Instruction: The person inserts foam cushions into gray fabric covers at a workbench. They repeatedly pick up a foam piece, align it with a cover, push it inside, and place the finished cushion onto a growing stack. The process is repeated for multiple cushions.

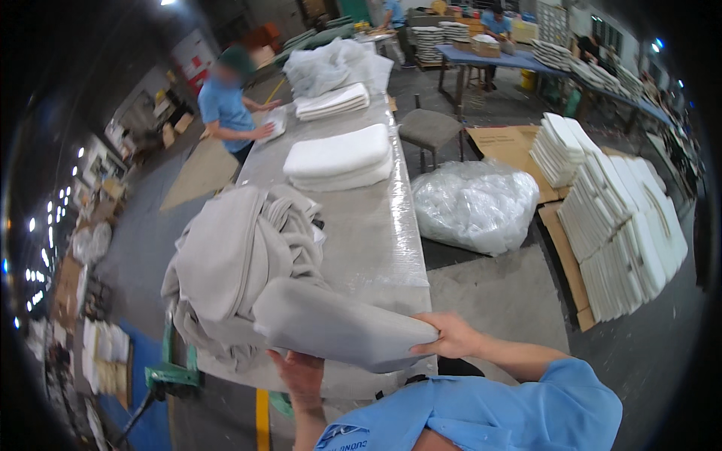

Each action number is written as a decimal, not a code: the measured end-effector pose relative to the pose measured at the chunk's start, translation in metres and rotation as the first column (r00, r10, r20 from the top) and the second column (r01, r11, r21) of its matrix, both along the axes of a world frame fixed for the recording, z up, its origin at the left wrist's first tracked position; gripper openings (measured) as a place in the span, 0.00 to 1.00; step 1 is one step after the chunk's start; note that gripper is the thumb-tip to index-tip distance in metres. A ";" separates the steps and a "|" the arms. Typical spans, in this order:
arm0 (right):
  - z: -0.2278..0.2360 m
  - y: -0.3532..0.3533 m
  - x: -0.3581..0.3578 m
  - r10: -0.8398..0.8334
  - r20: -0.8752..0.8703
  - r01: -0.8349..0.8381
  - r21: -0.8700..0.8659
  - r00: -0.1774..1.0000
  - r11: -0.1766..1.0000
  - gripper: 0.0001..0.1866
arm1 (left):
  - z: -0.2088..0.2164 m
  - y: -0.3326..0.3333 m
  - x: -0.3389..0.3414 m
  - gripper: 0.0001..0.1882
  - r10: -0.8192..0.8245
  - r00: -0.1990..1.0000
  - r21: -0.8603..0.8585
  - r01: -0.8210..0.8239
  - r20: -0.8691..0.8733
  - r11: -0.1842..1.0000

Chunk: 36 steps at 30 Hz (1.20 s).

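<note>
A long, padded grey cushion (342,325) is held in front of my body, tilted over the near end of the table. At its right end my right hand (451,336) grips the edge, the thumb on top and the fingers partly hidden. My left hand (299,373) supports the lower left edge from beneath, its fingertips tucked behind the cushion. Just beyond lies a heaped pile of grey fabric covers (226,252). Farther along the table, white foam pads (338,154) are stacked.
The plastic-covered table (361,225) runs away from me. A person in blue (229,105) works at its far left side. On the right are a chair (429,129), a bulky clear plastic bag (477,203) and stacked white pads (624,233). A green pallet jack (171,373) stands left.
</note>
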State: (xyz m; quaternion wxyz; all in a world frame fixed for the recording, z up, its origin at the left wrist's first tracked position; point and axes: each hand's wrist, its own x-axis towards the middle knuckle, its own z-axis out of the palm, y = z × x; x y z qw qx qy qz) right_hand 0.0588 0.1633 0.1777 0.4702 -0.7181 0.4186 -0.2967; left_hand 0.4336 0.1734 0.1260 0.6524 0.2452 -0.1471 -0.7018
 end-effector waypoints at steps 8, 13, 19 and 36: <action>0.017 -0.016 -0.030 0.227 -0.425 -0.419 -0.442 0.876 0.793 0.36 | -0.076 0.054 0.062 0.49 -0.304 0.953 0.306 0.288 0.006 0.907; 0.021 -0.036 -0.010 0.267 -0.591 -0.606 -0.503 0.761 0.616 0.38 | -0.113 0.065 0.090 0.41 -0.472 0.871 0.423 0.379 0.138 0.823; -0.030 -0.031 -0.003 0.351 -0.631 -0.682 -0.413 0.692 0.603 0.38 | -0.103 0.043 0.052 0.32 -0.816 0.114 0.777 0.255 0.567 0.576; -0.127 -0.138 0.061 0.544 -0.575 -0.623 0.075 0.611 0.779 0.30 | -0.113 0.012 -0.039 0.24 -0.659 -0.286 0.709 0.128 0.695 0.693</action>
